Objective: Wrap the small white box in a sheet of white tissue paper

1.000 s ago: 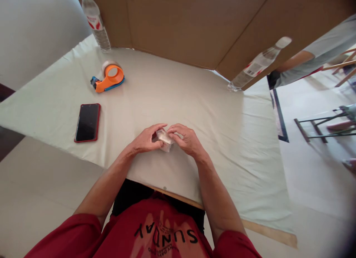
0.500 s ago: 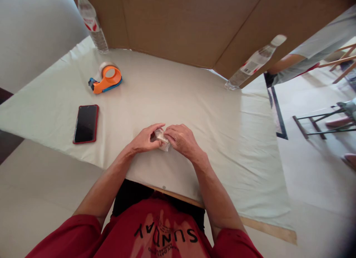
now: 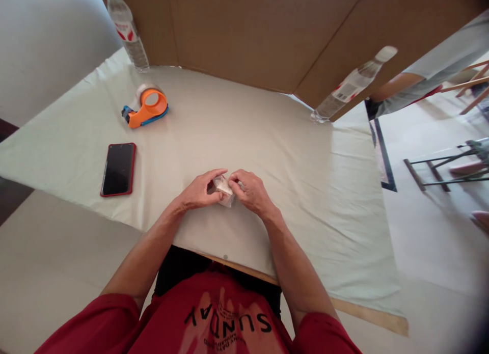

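A small whitish box [image 3: 224, 187], which looks wrapped in clear film or tape, is low over the near part of the table in front of me. My left hand [image 3: 202, 190] grips it from the left, thumb on the near side and fingers on the far side. At the box's right end, my right hand [image 3: 248, 189] is closed in a pinch, thumb against forefinger. The fingertips touch or nearly touch the box's upper edge; what lies between them is too small to make out.
A phone in a red case [image 3: 118, 169] lies to the left, with an orange tape dispenser [image 3: 153, 108] beyond it. Two water bottles [image 3: 130, 38] stand by a tall cardboard panel [image 3: 244, 33]. Past the panel on the right, a person's arm [image 3: 397, 85] shows near a folding stool [image 3: 439, 170].
My right fingers have shifted slightly right along the box and curled into a tighter pinch, uncovering more of its top. My left hand keeps its hold in the same place.
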Tool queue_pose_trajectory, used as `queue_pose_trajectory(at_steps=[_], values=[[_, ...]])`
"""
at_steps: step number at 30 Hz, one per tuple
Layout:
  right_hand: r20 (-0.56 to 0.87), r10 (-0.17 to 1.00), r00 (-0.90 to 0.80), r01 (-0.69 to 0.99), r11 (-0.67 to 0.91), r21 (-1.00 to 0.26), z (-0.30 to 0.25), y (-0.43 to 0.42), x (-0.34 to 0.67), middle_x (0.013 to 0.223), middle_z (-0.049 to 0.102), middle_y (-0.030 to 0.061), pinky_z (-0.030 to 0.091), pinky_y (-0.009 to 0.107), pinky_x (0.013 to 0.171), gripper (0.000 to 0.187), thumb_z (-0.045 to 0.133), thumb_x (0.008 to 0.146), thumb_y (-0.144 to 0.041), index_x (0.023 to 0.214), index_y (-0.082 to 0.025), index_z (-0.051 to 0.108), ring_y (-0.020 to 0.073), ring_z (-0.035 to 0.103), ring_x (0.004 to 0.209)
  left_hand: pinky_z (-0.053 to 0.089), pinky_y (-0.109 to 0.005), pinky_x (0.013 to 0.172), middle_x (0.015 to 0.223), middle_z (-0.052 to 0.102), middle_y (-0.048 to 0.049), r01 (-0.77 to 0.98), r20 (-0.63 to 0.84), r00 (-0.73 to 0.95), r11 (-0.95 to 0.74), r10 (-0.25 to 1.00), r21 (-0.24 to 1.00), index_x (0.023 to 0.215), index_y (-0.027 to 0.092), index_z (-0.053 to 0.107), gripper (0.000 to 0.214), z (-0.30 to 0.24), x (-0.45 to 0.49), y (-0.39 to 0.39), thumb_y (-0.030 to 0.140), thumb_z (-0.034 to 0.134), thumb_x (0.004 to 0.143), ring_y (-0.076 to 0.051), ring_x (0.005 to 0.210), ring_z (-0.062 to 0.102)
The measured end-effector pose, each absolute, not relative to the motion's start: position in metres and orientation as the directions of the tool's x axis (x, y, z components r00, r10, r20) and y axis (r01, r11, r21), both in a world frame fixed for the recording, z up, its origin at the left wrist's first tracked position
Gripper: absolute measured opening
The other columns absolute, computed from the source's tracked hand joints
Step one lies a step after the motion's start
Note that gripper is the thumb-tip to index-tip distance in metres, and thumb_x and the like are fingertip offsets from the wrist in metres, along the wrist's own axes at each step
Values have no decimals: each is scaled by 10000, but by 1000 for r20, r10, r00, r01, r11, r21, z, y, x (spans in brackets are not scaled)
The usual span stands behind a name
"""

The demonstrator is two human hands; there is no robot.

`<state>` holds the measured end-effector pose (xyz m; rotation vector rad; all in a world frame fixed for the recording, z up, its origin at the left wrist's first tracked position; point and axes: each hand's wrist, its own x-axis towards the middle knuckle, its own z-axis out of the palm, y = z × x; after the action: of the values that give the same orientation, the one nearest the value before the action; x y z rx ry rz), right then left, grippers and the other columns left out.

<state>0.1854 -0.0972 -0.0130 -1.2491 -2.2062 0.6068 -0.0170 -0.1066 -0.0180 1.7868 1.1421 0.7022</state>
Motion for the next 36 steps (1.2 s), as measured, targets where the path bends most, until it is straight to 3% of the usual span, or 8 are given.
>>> queue_pose_trajectory(at_steps=[3,10,15,19,27,32,36], values=[[206,888,-410,623,438,-649,-12,-97,187,814,693,31,446,311,764,141,511,908,-215,816,-211,618,168,590,737,527,-340,892,1277,657,-118,402,13,421,-199,907,894,1389,148,541,705,-19,-17,-107,334,659,720,-240,1027,639],[234,840,-490,371,444,-816,1,-96,196,915,728,46,510,323,826,151,552,910,-248,873,-218,695,180,669,866,534,-361,896,1229,675,-114,397,22,423,-207,906,894,1389,155,540,702,-21,-18,-107,329,665,721,-247,1019,645],[205,856,-475,382,410,-828,0,-97,197,1014,730,57,511,343,883,171,635,837,-258,990,-220,700,197,674,943,538,-349,883,1277,661,-118,410,12,413,-198,911,890,1394,151,537,708,-21,-18,-107,354,670,728,-258,1037,644],[151,895,-420,448,349,-823,-9,-94,195,1054,734,73,514,328,820,254,653,815,-291,1051,-207,691,206,671,938,534,-352,901,1311,644,-128,406,9,412,-193,911,894,1409,138,522,727,-19,-17,-108,349,662,728,-268,1073,639],[110,938,-330,436,255,-863,-16,-86,181,792,710,31,483,271,701,213,540,877,-327,818,-189,692,162,639,742,514,-369,979,1359,611,-125,389,60,410,-234,910,891,1428,164,498,741,-22,-15,-109,296,669,719,-274,1147,614],[127,944,-305,396,247,-884,-4,-71,174,733,676,12,437,260,655,211,567,853,-349,774,-191,683,143,580,679,442,-418,1081,1309,602,-131,388,239,282,-339,929,857,1487,166,405,809,-38,-11,-106,240,663,724,-267,1196,576],[126,962,-243,326,203,-923,-1,-61,169,669,624,-3,408,263,633,203,620,814,-363,718,-190,663,133,519,644,422,-456,1090,1373,555,-148,354,247,237,-320,940,879,1483,195,394,829,-42,-11,-105,312,711,726,-300,1241,546]])
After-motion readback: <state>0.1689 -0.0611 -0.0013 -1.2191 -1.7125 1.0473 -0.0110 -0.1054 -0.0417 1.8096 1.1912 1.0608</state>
